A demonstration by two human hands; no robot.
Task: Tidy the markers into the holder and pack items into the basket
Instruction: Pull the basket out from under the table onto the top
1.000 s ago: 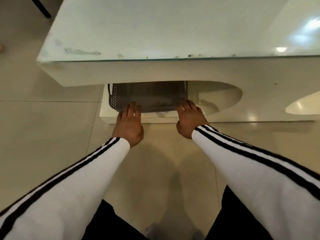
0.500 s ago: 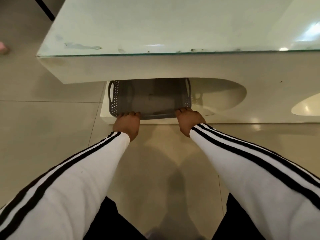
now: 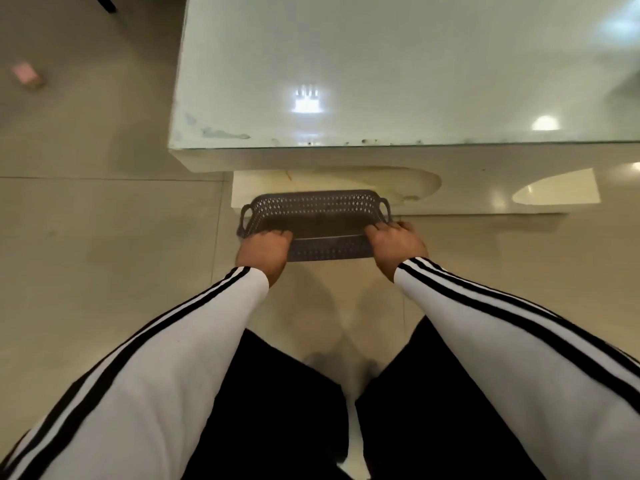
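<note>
Grey basket (image 3: 311,206), mid-frame, is gripped at its near rim by left hand (image 3: 265,249) and right hand (image 3: 394,245). Nothing is packed yet.

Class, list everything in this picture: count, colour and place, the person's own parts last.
basket: one, grey, in front of the table's lower shelf
table: one, white with glass top, behind the basket
small object: one, pink, on the floor far left, too blurred to identify
floor: one, beige tiles, around the table
sleeves: two, white with black stripes, lower frame
left hand: one, grips the basket's near rim, left end
right hand: one, grips the near rim, right end
</note>
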